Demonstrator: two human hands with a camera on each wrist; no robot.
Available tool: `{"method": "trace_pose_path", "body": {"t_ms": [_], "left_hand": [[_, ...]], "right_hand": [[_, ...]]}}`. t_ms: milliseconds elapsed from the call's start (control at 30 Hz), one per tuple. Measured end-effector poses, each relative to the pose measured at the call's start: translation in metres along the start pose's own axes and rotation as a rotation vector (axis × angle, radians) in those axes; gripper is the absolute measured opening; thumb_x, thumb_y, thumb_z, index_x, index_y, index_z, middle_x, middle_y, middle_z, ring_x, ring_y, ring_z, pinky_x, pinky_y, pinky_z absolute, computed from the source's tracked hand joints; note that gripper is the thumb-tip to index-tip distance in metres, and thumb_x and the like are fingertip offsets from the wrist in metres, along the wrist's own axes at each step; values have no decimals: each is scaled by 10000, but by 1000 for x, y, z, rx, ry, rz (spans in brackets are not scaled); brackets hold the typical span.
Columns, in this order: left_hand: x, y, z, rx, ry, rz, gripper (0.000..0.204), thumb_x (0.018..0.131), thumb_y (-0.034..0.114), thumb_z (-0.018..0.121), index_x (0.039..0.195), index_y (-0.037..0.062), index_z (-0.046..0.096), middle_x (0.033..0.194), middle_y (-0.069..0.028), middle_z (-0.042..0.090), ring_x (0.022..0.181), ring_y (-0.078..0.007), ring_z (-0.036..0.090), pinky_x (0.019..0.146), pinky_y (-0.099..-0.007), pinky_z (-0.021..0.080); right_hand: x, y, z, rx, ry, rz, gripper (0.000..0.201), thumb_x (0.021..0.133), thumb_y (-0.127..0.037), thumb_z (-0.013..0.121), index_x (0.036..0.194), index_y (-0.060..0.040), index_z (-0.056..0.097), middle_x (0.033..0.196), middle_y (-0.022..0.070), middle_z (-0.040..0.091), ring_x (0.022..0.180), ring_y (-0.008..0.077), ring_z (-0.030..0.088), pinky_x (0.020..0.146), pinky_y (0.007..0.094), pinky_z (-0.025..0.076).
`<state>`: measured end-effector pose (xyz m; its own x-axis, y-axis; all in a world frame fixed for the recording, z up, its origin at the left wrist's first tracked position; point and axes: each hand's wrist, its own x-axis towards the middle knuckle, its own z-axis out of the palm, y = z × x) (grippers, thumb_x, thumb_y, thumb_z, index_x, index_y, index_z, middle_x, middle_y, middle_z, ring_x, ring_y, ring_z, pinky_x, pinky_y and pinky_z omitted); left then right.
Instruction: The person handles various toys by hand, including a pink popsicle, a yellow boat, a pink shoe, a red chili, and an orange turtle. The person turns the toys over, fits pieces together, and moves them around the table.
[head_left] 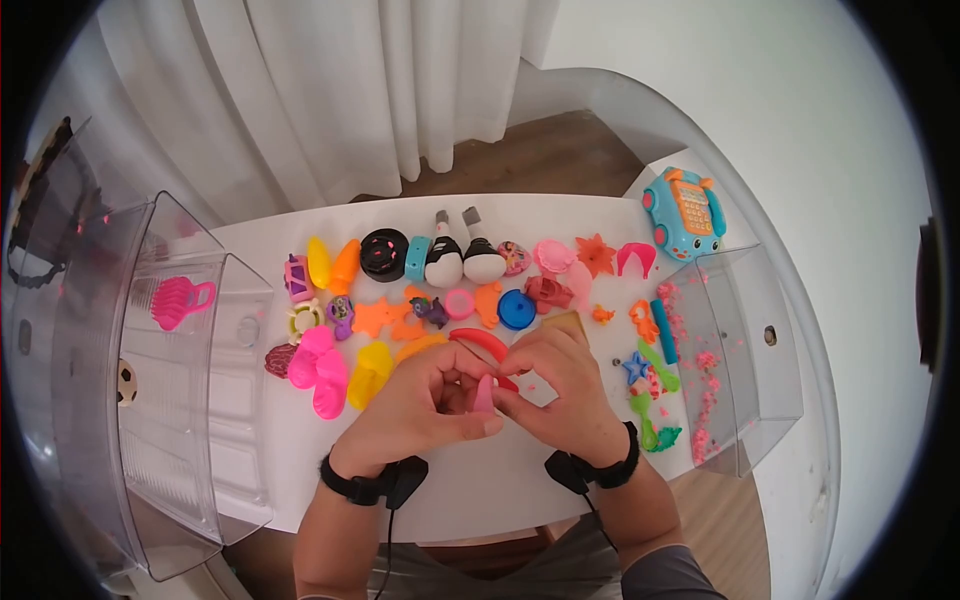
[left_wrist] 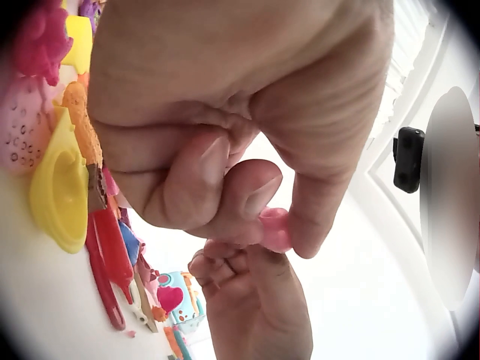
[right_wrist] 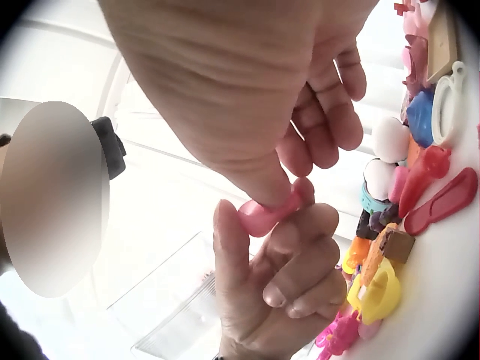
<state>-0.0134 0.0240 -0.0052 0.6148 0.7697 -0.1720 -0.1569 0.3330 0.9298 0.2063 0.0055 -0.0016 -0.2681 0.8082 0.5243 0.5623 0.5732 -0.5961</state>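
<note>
Both hands meet over the front middle of the white table and hold a small, glossy pink plastic piece [head_left: 484,395]. Its kind is unclear; the right wrist view shows one rounded end and a narrower, flared end. My left hand [head_left: 420,395] pinches the rounded end between thumb and fingers. With thumb and forefinger, my right hand [head_left: 565,390] grips the other end, its remaining fingers loosely bent in the right wrist view. Just beyond the hands lie a curved red piece [head_left: 480,343] and a tan block [head_left: 567,325]. A yellow mould [head_left: 370,375] lies left of them.
Several toys spread across the table [head_left: 480,500], including a black round piece [head_left: 384,255], a blue lid [head_left: 516,310] and green spoons [head_left: 642,410]. A toy phone [head_left: 688,215] stands back right. Clear bins flank the table, the right bin [head_left: 770,400] near pink bits, the left bin [head_left: 190,490] behind a pink comb [head_left: 182,302].
</note>
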Motion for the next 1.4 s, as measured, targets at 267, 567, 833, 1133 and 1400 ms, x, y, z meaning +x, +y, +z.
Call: {"method": "trace_pose_path", "body": {"t_ms": [267, 567, 833, 1133, 1400], "left_hand": [[3, -6, 0, 143, 6, -33, 384, 839, 146, 885, 1114, 59, 633, 916, 50, 605, 776, -5, 530, 673, -182, 440], [4, -9, 5, 55, 6, 4, 457, 899, 194, 852, 1231, 45, 575, 1009, 14, 593, 843, -39, 546, 706, -198, 499], [3, -7, 0, 97, -14, -42, 446, 907, 90, 812, 1272, 36, 562, 1180, -35, 655, 1018, -81, 652, 861, -233, 556], [0, -1, 4, 48, 32, -48, 416, 874, 62, 816, 1217, 48, 580, 1121, -8, 646, 985, -74, 636, 857, -230, 529], [-1, 1, 3, 36, 17, -68, 392, 879, 99, 827, 1186, 38, 591, 1083, -3, 651, 928, -52, 617, 787, -206, 502]], "right_hand": [[-3, 1, 2, 8, -107, 51, 257, 716, -36, 808, 900, -93, 639, 909, 75, 661, 843, 278, 639, 817, 399, 489], [4, 0, 2, -18, 40, -23, 255, 706, -13, 791, 896, -96, 642, 893, 62, 669, 817, 269, 636, 814, 388, 478], [3, 1, 3, -39, 71, -36, 254, 713, -8, 788, 901, -104, 648, 872, 48, 663, 796, 257, 626, 804, 393, 466], [0, -2, 2, -47, 47, 9, 235, 742, -54, 795, 927, -105, 658, 858, 41, 647, 826, 261, 644, 828, 398, 473], [-5, 5, 3, 96, -22, 35, 223, 763, -98, 803, 927, -107, 651, 895, 42, 649, 889, 273, 647, 864, 420, 475]]}}
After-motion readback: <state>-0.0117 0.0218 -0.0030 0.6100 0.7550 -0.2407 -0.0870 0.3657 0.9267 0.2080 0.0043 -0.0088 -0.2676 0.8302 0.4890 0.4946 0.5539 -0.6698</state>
